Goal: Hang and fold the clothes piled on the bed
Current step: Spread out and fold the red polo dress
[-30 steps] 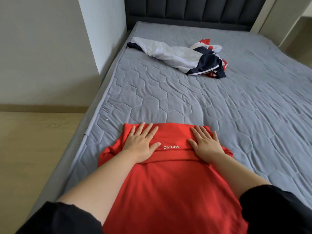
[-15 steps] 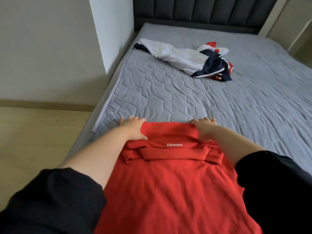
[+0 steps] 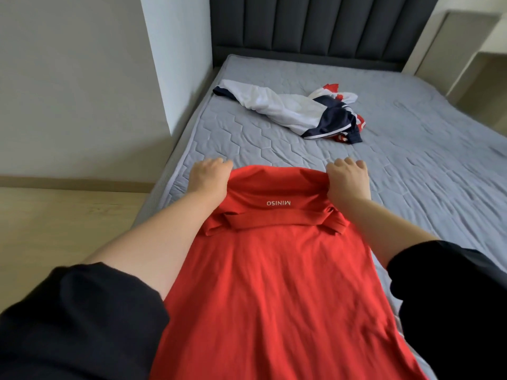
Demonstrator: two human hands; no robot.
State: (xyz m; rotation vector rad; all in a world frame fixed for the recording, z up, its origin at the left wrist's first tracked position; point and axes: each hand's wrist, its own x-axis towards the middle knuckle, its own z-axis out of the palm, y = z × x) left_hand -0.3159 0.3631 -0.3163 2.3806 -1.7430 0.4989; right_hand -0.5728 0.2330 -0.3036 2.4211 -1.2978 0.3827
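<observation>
The left grip (image 3: 210, 174) and right grip (image 3: 348, 175) no longer lie flat with straight fingers on the folded top of the red shirt (image 3: 274, 270). Both have moved outward and forward to the far corners of that fold. Their fingers now curl over the far edge and hold it. The cloth there, smooth a second ago, gathers into creases at both corners.

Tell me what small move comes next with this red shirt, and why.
Probably lift the far edge and bring it toward you, folding the red shirt in half. The left hand and right hand each grip a far corner, and the near length lies spread flat.
</observation>
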